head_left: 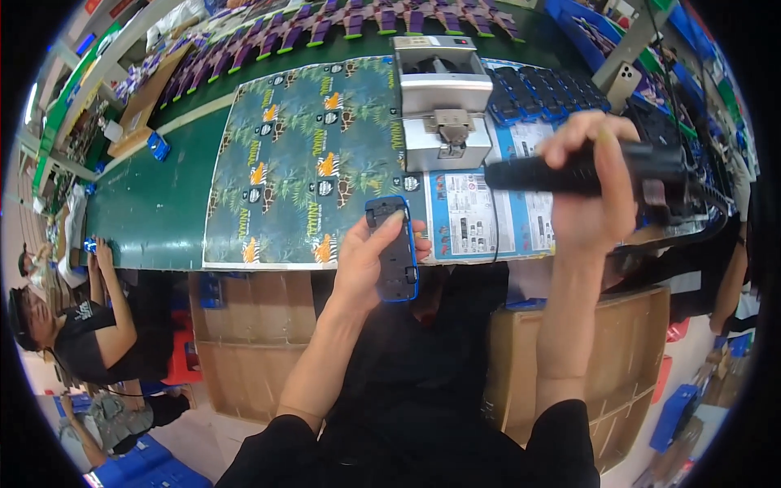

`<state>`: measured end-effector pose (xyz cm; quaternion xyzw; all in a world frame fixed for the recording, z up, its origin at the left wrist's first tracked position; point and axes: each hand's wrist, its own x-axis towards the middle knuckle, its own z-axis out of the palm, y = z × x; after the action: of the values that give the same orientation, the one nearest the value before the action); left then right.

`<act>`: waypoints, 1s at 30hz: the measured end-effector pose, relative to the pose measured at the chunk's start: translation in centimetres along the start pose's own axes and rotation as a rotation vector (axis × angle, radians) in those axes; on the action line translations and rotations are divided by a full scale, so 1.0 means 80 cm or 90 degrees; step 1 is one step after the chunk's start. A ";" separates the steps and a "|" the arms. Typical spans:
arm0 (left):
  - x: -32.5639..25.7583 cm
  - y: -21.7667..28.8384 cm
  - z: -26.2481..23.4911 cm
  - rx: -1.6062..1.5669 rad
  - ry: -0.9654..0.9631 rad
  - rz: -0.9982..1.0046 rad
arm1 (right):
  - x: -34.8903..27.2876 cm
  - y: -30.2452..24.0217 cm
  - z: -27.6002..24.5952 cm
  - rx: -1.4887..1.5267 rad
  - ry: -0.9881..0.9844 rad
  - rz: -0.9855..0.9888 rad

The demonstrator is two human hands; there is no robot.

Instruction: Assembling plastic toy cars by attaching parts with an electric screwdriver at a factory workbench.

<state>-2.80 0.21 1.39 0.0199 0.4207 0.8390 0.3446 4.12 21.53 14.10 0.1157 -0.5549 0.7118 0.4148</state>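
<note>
My left hand [364, 259] grips a toy car [399, 264], its black underside turned up and its blue body showing along the edge, just over the table's front edge. In my right hand [598, 175] is a black power screwdriver [537, 175], held sideways with its tapered end pointing left; motion blurs it slightly. The tool and the toy car are apart. Between and beyond my hands stands a silver metal box-like machine [447, 146], with an opening on top and a bracket on its front.
Printed sheets with animal pictures [305, 171] cover the green table [154, 211]. Several black-and-blue car parts [537, 89] lie at right, near a phone [625, 85]. Purple toy pieces [325, 28] line the back. Cardboard boxes [252, 350] stand below; a co-worker [89, 333] sits at left.
</note>
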 end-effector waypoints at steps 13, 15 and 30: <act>0.020 0.001 -0.019 0.014 -0.029 0.009 | 0.061 0.094 0.068 -0.221 0.014 -0.063; 0.024 -0.001 -0.020 0.007 -0.041 0.026 | 0.071 0.096 0.073 -0.225 0.020 -0.036; 0.020 -0.013 -0.021 0.111 -0.048 0.093 | -0.012 0.039 0.079 0.108 -0.147 -0.017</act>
<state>-4.00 0.43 -0.82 0.1121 0.4761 0.8208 0.2949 0.65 15.35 13.59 0.2385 -0.5351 0.7327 0.3463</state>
